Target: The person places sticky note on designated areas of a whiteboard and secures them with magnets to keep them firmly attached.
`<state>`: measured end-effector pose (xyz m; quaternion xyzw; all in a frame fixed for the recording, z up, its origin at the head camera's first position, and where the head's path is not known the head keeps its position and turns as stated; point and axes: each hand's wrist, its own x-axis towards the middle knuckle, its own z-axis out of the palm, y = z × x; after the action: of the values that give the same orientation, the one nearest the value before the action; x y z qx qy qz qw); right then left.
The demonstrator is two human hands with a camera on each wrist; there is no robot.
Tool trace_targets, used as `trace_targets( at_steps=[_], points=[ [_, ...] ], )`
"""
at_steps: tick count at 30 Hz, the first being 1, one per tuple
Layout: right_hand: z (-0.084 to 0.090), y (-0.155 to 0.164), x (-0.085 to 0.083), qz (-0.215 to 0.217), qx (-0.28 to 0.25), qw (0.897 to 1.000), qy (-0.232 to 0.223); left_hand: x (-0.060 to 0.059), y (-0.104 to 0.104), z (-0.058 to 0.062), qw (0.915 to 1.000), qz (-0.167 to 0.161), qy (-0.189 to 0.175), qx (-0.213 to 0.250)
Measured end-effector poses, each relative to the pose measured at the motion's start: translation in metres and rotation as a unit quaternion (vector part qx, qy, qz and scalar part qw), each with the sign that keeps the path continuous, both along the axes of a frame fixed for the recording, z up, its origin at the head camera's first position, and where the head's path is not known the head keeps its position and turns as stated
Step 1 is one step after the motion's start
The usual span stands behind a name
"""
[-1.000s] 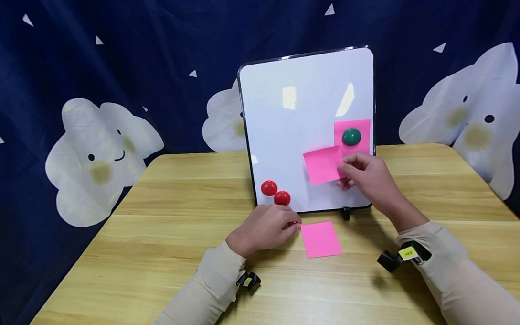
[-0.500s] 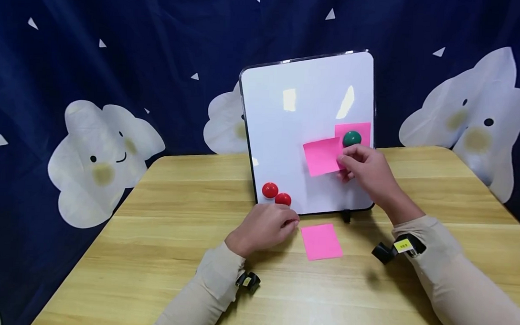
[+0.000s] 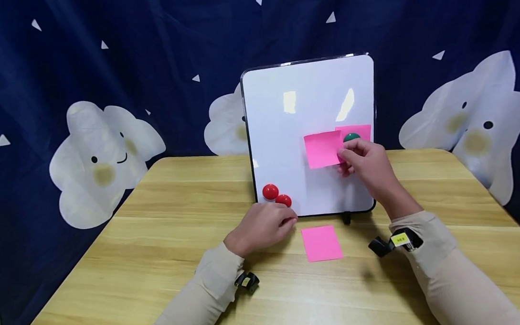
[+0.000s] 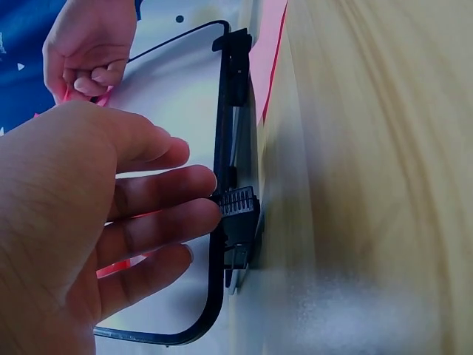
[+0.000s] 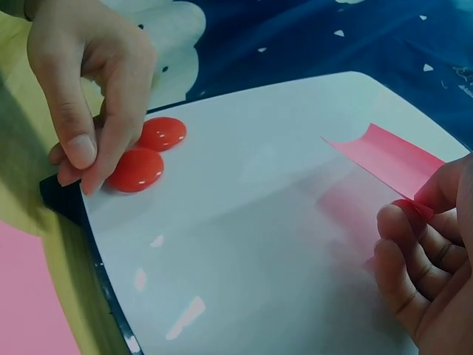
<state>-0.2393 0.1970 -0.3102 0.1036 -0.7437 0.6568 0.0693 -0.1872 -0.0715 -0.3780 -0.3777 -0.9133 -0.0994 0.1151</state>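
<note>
The light wooden table [image 3: 163, 235] carries a small white magnetic board with a black rim [image 3: 286, 134], propped nearly upright on a black foot, so its face meets the person working in front of it. A square pink paper note [image 3: 321, 243] lies flat on the table just before the board's lower edge, within reach of either hand.

The left hand [image 3: 262, 227] rests at the board's lower left corner, fingers extended and touching the black rim [image 4: 222, 203]; judged, this steadies the board against pressure on its face. It holds nothing. Two round red magnets [image 3: 276, 195] sit on the board just above those fingers, touching each other.

The right hand [image 3: 365, 161] pinches the right edge of a second pink paper note [image 3: 322, 149] between thumb and fingertips [image 5: 403, 222], holding it up against the board's right half. Its free edge curls off the surface. It partly overlaps a third pink note pinned by a round green magnet [image 3: 351, 136], itself half hidden by the knuckles.
</note>
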Motion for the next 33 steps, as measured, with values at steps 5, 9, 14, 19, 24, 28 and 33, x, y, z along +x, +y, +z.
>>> trace_targets(
  at_steps=[5,9,14,19,24,28,33],
  points=[
    [0.006,0.0,0.0,-0.004,-0.004,1.0,0.003,-0.001,-0.001,0.0,0.9999,0.006,0.011,0.007],
    [0.011,0.001,-0.001,-0.008,-0.003,1.0,0.007,-0.001,-0.002,0.001,0.9995,0.011,0.024,0.016],
    [0.017,0.001,-0.003,-0.014,0.005,1.0,0.01,-0.002,-0.004,0.003,0.9982,0.016,0.047,0.034],
    [0.022,0.001,-0.005,-0.025,0.018,0.999,0.011,-0.001,-0.007,0.003,0.9973,0.029,0.052,0.044],
    [0.027,0.003,-0.007,-0.039,0.022,0.999,0.011,-0.002,-0.008,0.003,0.9958,0.046,0.063,0.048],
    [0.032,0.004,-0.011,-0.049,0.019,0.999,0.004,-0.004,-0.009,0.002,0.9931,0.06,0.084,0.056],
    [0.039,0.003,-0.015,-0.051,0.008,0.999,0.0,-0.004,-0.01,0.001,0.9896,0.064,0.101,0.079]
  ],
)
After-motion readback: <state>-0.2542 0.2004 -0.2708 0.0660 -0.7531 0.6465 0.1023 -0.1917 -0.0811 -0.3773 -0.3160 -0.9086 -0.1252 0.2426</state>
